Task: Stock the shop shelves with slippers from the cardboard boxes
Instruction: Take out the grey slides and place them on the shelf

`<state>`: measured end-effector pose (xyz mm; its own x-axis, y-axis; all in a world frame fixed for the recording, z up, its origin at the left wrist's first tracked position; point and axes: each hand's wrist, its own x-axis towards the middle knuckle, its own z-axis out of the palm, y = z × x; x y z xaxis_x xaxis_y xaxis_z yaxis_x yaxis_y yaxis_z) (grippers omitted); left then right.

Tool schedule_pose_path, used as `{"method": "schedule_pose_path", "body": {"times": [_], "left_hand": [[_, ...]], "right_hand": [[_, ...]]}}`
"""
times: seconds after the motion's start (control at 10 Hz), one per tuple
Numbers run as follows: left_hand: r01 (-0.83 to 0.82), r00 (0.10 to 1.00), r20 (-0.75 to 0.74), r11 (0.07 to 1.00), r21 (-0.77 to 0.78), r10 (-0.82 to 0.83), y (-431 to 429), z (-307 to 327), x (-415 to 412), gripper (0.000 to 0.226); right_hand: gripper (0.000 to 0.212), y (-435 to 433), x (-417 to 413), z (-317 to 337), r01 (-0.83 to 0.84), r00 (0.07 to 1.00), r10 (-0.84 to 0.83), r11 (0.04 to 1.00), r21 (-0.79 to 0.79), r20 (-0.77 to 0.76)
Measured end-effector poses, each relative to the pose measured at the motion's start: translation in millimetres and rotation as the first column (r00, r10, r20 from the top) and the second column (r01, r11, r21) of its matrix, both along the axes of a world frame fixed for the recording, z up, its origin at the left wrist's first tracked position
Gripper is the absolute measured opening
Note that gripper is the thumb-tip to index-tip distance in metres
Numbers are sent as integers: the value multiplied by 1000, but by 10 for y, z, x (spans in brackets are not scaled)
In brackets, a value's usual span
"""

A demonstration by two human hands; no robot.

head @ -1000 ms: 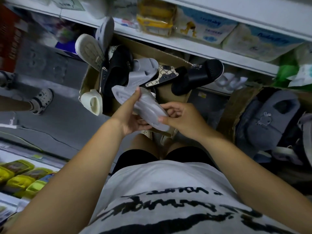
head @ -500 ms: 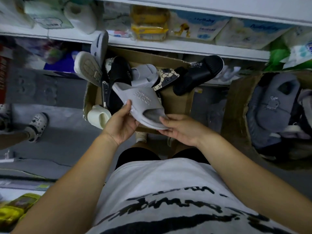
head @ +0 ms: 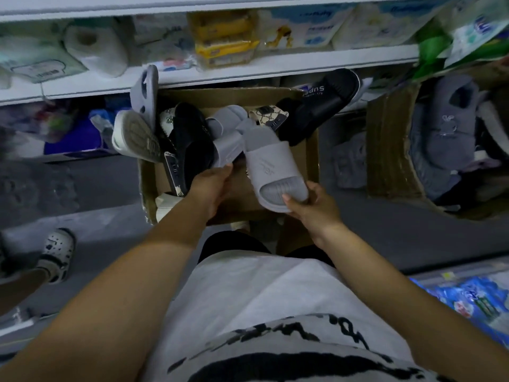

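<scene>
- One grey slipper [head: 271, 166] sits in the right hand [head: 314, 208], held over the near right part of the open cardboard box [head: 312, 161]. Its strap faces up and its open toe points back at the person.
- That hand grips the toe end, with the thumb [head: 289, 201] pressed on the ribbed insole and the other fingers tucked under the sole.
- Reaching forward over the box's near edge, the left hand [head: 210, 186] is back-up, its fingertips meeting the lower end of a second grey slipper [head: 225, 144] in the pile. The two hands are apart.
- I cannot tell whether those left fingers close round the second slipper, because the back of the hand hides them.
- Slippers lie tangled in the box and hide its bottom. A black slipper [head: 325, 106] hangs over the far right corner and a patterned slipper [head: 271, 117] lies beside it.
- At the right a second cardboard box [head: 391, 142], cut by the frame edge, holds dark grey footwear too blurred to sort out.
- Above, the shelf [head: 248, 75] carries packets with smeared, unreadable print.
- Half a second ago both hands held the grey slipper between them and it lay slanted, heel up to the left. Since then the left hand has let go and gone to the pile, and the slipper has swung over to the right.
</scene>
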<state>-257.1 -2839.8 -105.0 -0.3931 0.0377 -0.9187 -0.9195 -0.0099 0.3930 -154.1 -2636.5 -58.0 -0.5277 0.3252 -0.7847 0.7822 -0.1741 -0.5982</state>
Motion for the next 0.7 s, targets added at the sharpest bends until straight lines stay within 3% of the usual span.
{"method": "schedule_pose_path", "body": {"times": [0.2, 0.3, 0.4, 0.5, 0.6, 0.7], "left_hand": [[132, 991, 5, 966, -221, -134, -38, -664, -427, 56], [122, 992, 52, 972, -200, -114, -24, -921, -657, 62], [143, 989, 47, 980, -141, -137, 29, -939, -772, 54], [112, 992, 59, 990, -81, -107, 47, -955, -862, 55], [136, 988, 78, 990, -44, -132, 90, -988, -874, 55], [125, 989, 81, 992, -32, -122, 206, -953, -830, 46]], "right_hand": [[71, 71, 59, -206, 61, 998, -55, 978, 201, -33], [73, 83, 67, -274, 16, 1000, -12, 978, 206, -18], [53, 118, 101, -325, -84, 996, 81, 952, 295, 24], [51, 184, 158, -325, -117, 993, 107, 938, 325, 49], [64, 242, 223, -298, -146, 989, 131, 920, 364, 66], [48, 314, 275, -281, -139, 990, 116, 923, 360, 84]]}}
